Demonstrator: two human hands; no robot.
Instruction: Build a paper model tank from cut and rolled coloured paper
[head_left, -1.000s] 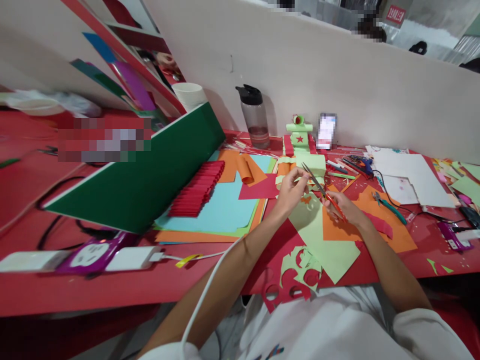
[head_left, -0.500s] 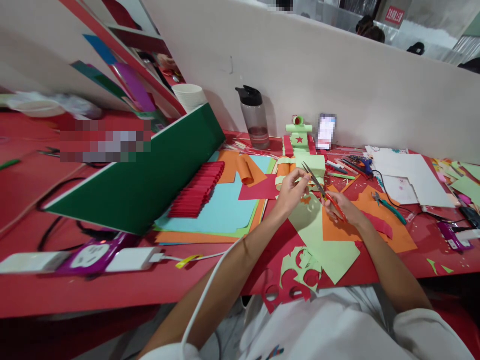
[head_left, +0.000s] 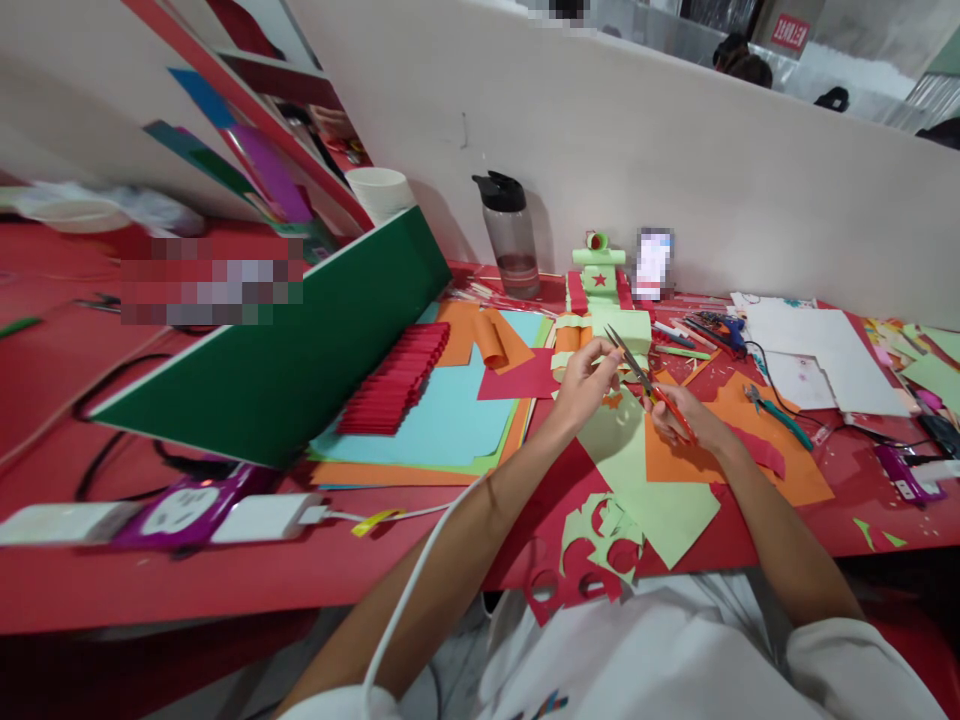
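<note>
My right hand [head_left: 675,412] is closed round the red handles of a pair of scissors [head_left: 637,368], whose blades point up and to the left. My left hand [head_left: 589,378] is closed in a pinch beside the blade tips; what its fingertips hold is too small to make out. Just behind the hands lies a pale green paper roll [head_left: 631,330] next to orange paper tubes [head_left: 572,338]. Farther back stands a pale green and red paper model [head_left: 598,280] with a red star. Under the hands are a pale green sheet [head_left: 660,490] and an orange sheet [head_left: 802,470].
A green board [head_left: 300,340] leans at left beside red pleated paper [head_left: 394,385] on a blue sheet [head_left: 469,415]. A bottle [head_left: 510,240] and a phone [head_left: 652,263] stand by the wall. Teal-handled pliers [head_left: 780,418] lie right. A white cable [head_left: 420,560] crosses my left arm.
</note>
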